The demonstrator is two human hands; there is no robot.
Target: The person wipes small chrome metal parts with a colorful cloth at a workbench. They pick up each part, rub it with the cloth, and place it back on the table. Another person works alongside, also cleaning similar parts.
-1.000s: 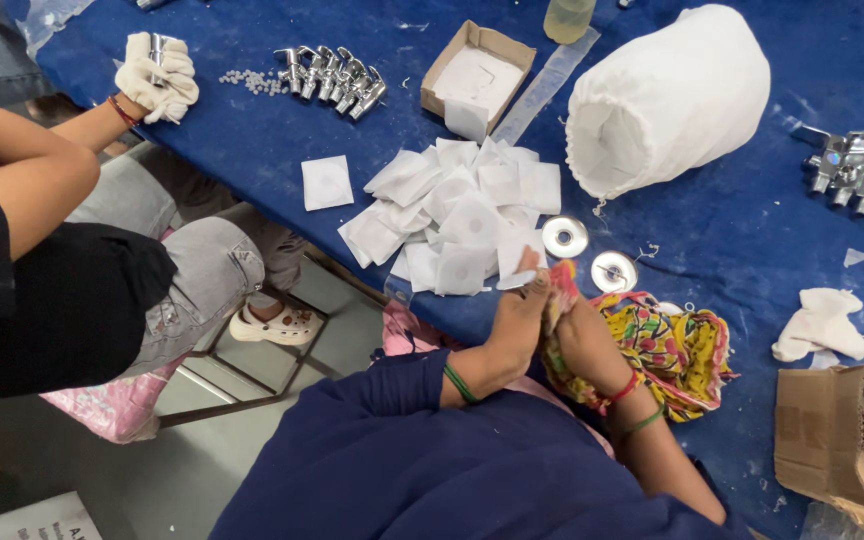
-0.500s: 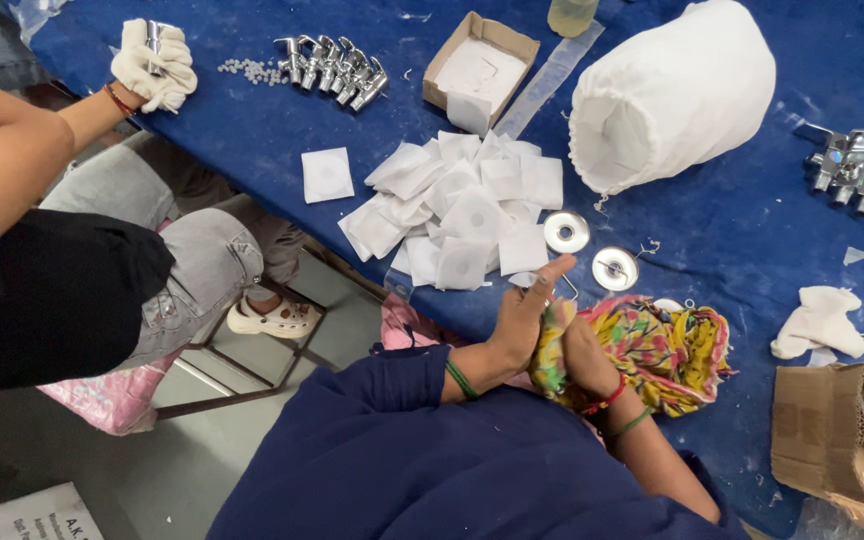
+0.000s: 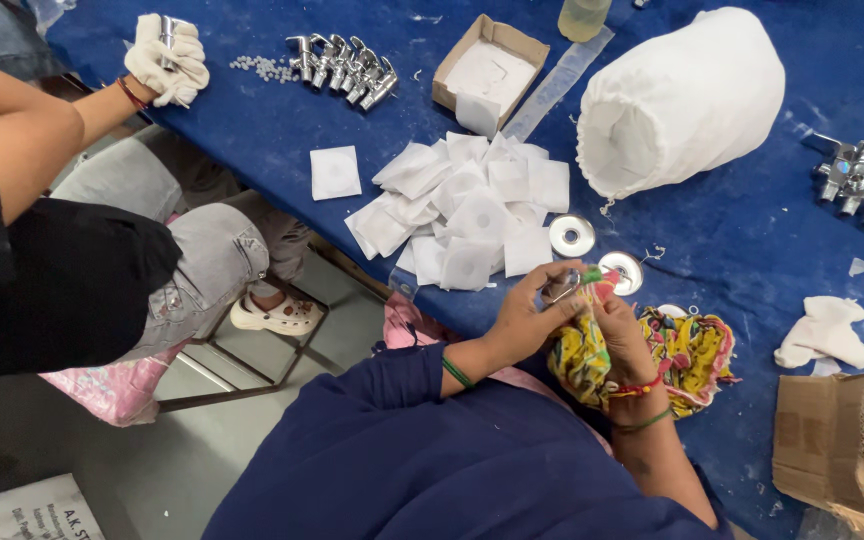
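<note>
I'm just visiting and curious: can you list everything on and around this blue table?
small metal ring: one, silver, held in both hands
patterned cloth: one, yellow and multicolour, under the right hand
metal discs: two, silver, beside the pouches
paper pouches: a pile, white, mid-table
cloth bag: one, white, upper right
taps: a row, chrome, upper left
cardboard tray: one, brown, top
co-worker's gloved hand: white, top left
left hand: fingers pinching the ring
right hand: wrapped in the cloth

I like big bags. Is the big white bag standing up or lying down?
Lying down. The white bag rests on its side on the blue table, its gathered mouth facing sideways.
</note>
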